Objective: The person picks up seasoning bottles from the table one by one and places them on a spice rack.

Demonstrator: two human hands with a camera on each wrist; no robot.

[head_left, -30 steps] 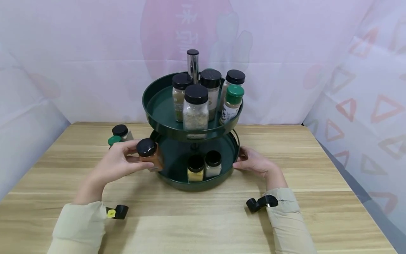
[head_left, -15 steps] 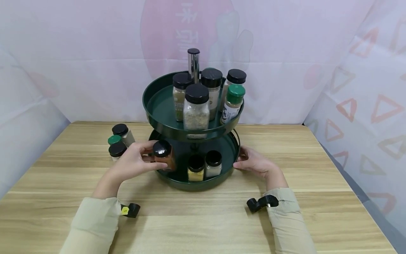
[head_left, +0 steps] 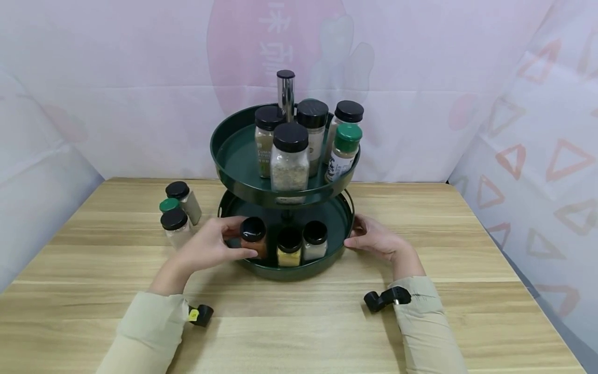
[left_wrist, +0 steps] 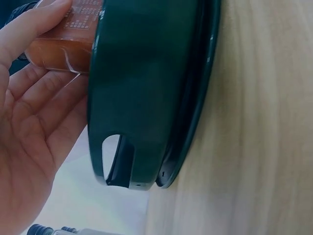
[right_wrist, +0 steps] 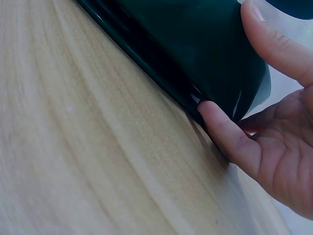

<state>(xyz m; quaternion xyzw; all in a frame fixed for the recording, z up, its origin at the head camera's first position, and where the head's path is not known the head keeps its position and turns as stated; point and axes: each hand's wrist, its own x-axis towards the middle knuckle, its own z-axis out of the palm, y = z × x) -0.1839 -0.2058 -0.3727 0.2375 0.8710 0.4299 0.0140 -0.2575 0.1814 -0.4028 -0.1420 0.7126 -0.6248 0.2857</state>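
Observation:
A dark green two-tier spice rack (head_left: 233, 188) stands on the table. My left hand (head_left: 210, 248) holds a spice jar (head_left: 253, 244) of reddish-brown powder with a black lid between thumb and fingers. That jar is upright inside the left part of the lower tray (left_wrist: 142, 63); its base is hidden behind the wall in the left wrist view. To its right in the tray are a jar of yellow powder (head_left: 288, 255) and a jar of pale contents (head_left: 315, 248). My right hand (head_left: 376, 239) grips the lower tray's right side, thumb (right_wrist: 276, 46) at the rim and fingers lower down.
On the upper tray (head_left: 229, 171) stand several spice jars, among them a large black-lidded one (head_left: 289, 166) and a green-capped one (head_left: 343, 153). Left of the rack, three more jars, including a black-lidded one (head_left: 177, 228), stand on the wooden table (head_left: 299, 332).
My left hand has carried the reddish-brown jar rightward and down, from the lower tray's left edge to beside the yellow jar. My right hand stays at the tray's side.

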